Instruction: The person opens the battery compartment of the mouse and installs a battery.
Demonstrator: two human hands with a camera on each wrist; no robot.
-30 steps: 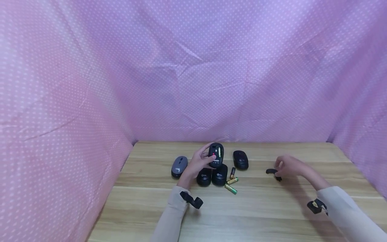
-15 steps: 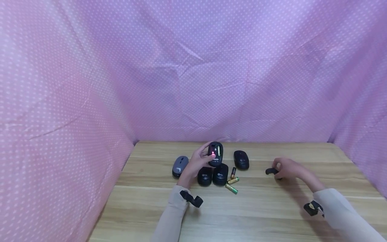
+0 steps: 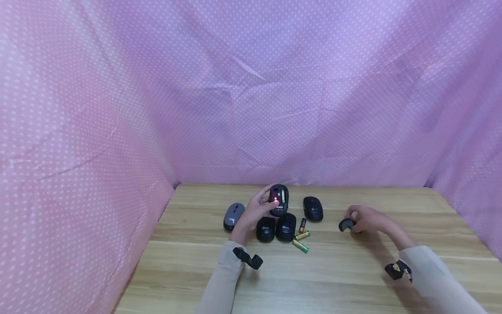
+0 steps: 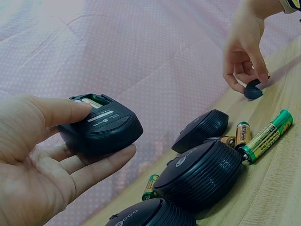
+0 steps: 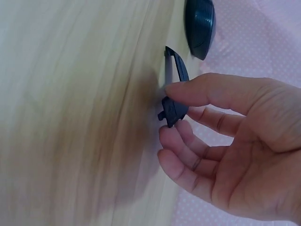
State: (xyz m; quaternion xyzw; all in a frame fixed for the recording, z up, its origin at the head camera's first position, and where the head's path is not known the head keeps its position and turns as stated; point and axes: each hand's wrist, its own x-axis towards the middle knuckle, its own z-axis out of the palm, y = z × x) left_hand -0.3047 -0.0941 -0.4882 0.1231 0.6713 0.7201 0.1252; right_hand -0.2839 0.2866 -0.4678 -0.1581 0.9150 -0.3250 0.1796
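Observation:
My left hand (image 3: 256, 213) holds a black computer mouse (image 3: 279, 209) with its underside up. Its battery bay is uncovered, a battery (image 3: 283, 196) lies inside, and a red light glows near my thumb. In the left wrist view the thumb lies across the mouse (image 4: 110, 125) while the fingers support it from beneath. Over the right part of the table, my right hand (image 3: 366, 219) pinches a curved black battery cover (image 3: 345, 224) between thumb and fingers. Small tabs show on one end of the cover (image 5: 175, 110) in the right wrist view.
Two black mice (image 3: 265, 230) stand side by side below the held one, and another black mouse (image 3: 313, 208) lies to their right. A grey mouse (image 3: 234, 216) is at the left. Several loose batteries (image 3: 300, 246) lie beside them. Pink dotted cloth (image 3: 251, 109) walls the wooden table (image 3: 313, 283).
My right hand has moved a little left with the battery cover and turned it, so more of its face shows. The left hand has hardly moved with its mouse.

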